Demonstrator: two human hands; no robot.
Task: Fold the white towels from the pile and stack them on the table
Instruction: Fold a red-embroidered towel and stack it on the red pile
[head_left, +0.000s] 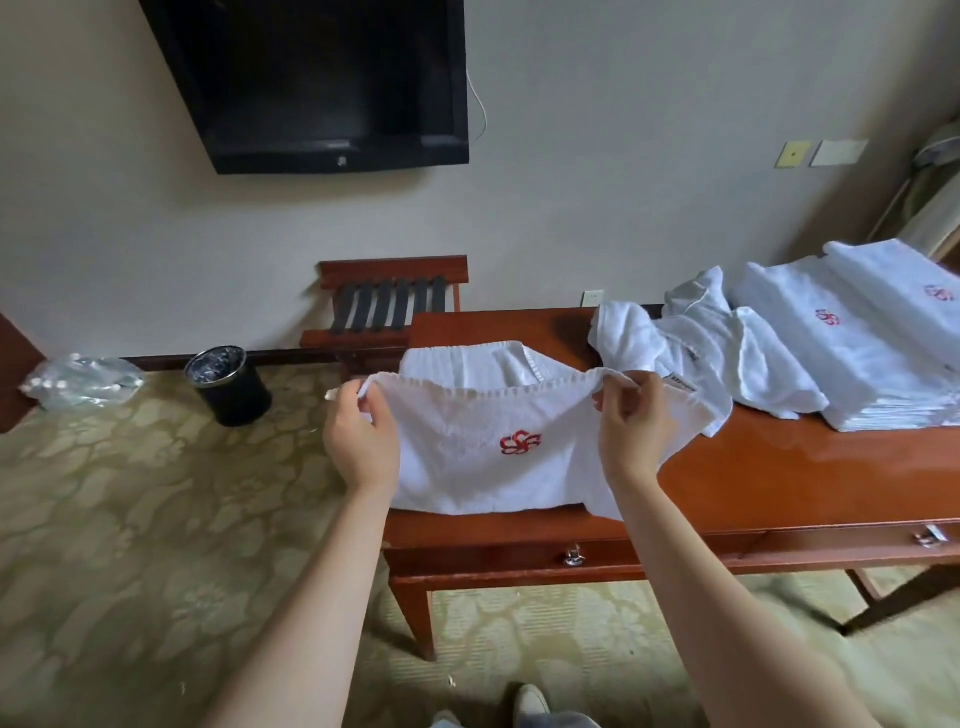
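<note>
Red-brown and glossy, the table (753, 467) stands along a pale wall under a dark television (322, 78), with a slatted luggage rack (389, 306) and a black bin (228, 384) past its left end. Toward the right end lie 2 flat stacks of folded towels, the nearer stack (841, 353) and the farther stack (914, 291), so a good part of the job looks done. Beside them sits the pile (691, 343) of crumpled towels, seemingly few, left to fold. The towel (493, 467) in hand, red emblem up, rests on the table's left end with its far edge lifted. The left hand (361, 441) and right hand (634, 431) each pinch 1 upper corner, curled fingers (618, 395) and thumb closed on the hem. I judge this fold barely begun.
</note>
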